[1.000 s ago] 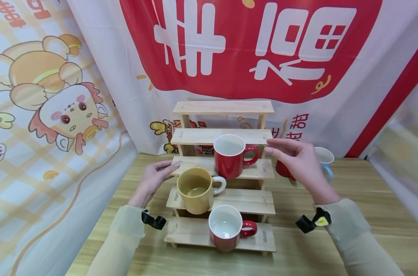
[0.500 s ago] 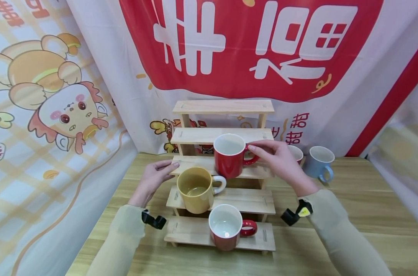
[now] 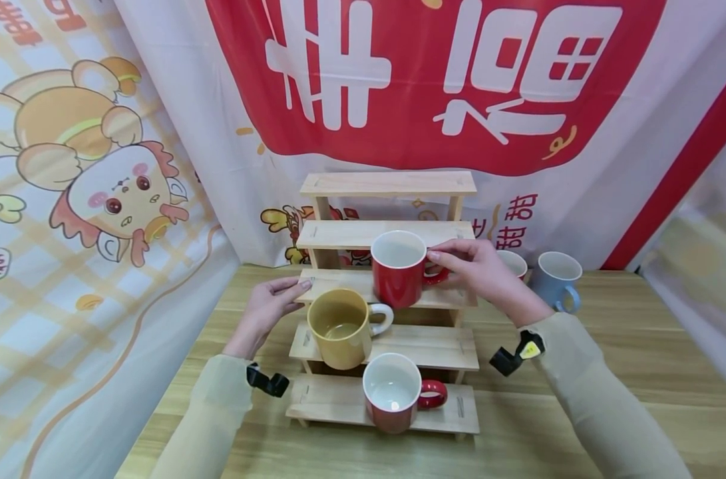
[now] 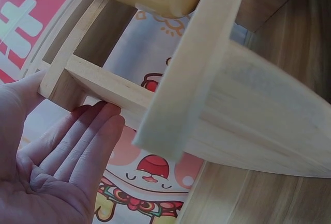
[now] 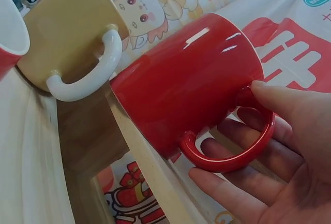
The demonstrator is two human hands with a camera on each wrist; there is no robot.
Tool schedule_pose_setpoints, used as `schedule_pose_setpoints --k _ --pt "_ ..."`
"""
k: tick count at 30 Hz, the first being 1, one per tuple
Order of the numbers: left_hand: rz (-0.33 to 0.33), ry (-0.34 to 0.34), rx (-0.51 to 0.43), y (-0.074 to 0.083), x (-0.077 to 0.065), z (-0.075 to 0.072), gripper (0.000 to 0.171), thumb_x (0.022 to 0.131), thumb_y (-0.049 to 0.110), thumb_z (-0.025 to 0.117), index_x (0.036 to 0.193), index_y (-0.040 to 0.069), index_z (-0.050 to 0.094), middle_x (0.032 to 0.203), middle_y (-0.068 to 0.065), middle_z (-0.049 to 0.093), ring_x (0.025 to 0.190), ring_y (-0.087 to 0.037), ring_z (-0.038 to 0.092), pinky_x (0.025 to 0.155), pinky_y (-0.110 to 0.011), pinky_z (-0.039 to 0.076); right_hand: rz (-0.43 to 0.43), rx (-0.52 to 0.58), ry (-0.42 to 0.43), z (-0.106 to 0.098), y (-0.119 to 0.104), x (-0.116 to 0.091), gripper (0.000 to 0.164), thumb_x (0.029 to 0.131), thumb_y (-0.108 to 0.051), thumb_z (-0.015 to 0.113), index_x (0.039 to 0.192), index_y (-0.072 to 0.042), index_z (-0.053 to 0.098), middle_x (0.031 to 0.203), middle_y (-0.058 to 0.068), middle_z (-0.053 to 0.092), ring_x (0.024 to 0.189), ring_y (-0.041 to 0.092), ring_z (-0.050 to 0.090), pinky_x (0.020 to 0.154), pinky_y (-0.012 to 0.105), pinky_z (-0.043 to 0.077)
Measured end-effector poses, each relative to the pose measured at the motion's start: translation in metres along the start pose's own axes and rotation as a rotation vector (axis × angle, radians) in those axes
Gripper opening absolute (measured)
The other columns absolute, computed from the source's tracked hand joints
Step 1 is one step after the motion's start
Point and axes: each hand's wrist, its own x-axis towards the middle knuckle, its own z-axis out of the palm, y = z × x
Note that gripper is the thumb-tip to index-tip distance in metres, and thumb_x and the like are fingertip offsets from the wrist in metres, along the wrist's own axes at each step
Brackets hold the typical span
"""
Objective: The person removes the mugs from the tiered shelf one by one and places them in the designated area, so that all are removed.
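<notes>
Head view: my right grip (image 3: 485, 273) is pinching the handle (image 5: 232, 163) of the red mug (image 3: 397, 279), which is standing on the middle shelf (image 3: 339, 279) of the wooden stand (image 3: 434, 346), long axis upright, handle pointing toward the stand's right end; my left grip (image 3: 269, 309) is holding its left end.

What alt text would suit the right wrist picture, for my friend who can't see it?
A right hand pinches the handle of a shiny red mug on a wooden rack. At left are a yellow mug with a white handle and, cut off by the edge, another mug, white inside.
</notes>
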Motion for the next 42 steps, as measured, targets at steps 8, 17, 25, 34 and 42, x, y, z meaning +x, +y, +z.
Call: schedule_pose_setpoints --k 8,17,25,34,42 --pt "-0.005 0.003 0.001 0.001 -0.001 0.002 0.055 0.094 0.029 0.078 0.133 -0.006 0.061 0.133 -0.019 0.062 0.105 -0.02 0.068 0.09 -0.031 0.059 -0.039 -0.001 -0.03 -0.003 0.002 0.001 0.036 0.099 -0.027 0.071 0.126 -0.003 0.07 0.117 0.016 0.07 0.102 0.032 0.07 0.083 0.043 0.062" --pt "0.006 -0.005 -0.001 -0.002 -0.001 0.004 0.052 0.095 0.028 0.076 0.132 -0.007 0.062 0.132 -0.018 0.063 0.108 -0.02 0.067 0.091 -0.032 0.059 -0.071 -0.041 -0.009 -0.005 0.005 -0.001 0.033 0.098 -0.025 0.072 0.123 -0.004 0.072 0.115 0.014 0.071 0.1 0.03 0.071 0.082 0.04 0.062" --pt "0.004 -0.01 -0.006 -0.004 -0.001 0.003 0.054 0.095 0.03 0.077 0.132 -0.006 0.061 0.133 -0.018 0.063 0.11 -0.021 0.067 0.091 -0.032 0.058 -0.073 -0.08 0.058 -0.008 0.009 -0.007 0.035 0.098 -0.032 0.071 0.122 -0.005 0.073 0.114 0.011 0.072 0.101 0.026 0.071 0.081 0.037 0.063" --pt "-0.006 -0.004 -0.003 -0.001 -0.001 0.002 0.056 0.094 0.03 0.077 0.134 -0.007 0.06 0.134 -0.018 0.061 0.108 -0.021 0.067 0.091 -0.031 0.058 0.022 -0.132 0.135 -0.024 0.004 -0.03 0.047 0.097 -0.042 0.07 0.127 -0.005 0.07 0.12 0.014 0.07 0.102 0.027 0.07 0.081 0.036 0.062" --pt "-0.007 -0.003 0.004 0.0 -0.001 0.0 0.057 0.094 0.03 0.077 0.134 -0.006 0.059 0.135 -0.019 0.06 0.109 -0.022 0.067 0.092 -0.031 0.058 0.06 -0.177 0.209 -0.046 0.005 -0.054 0.053 0.098 -0.046 0.066 0.131 -0.005 0.066 0.119 0.019 0.069 0.102 0.03 0.07 0.079 0.03 0.062"
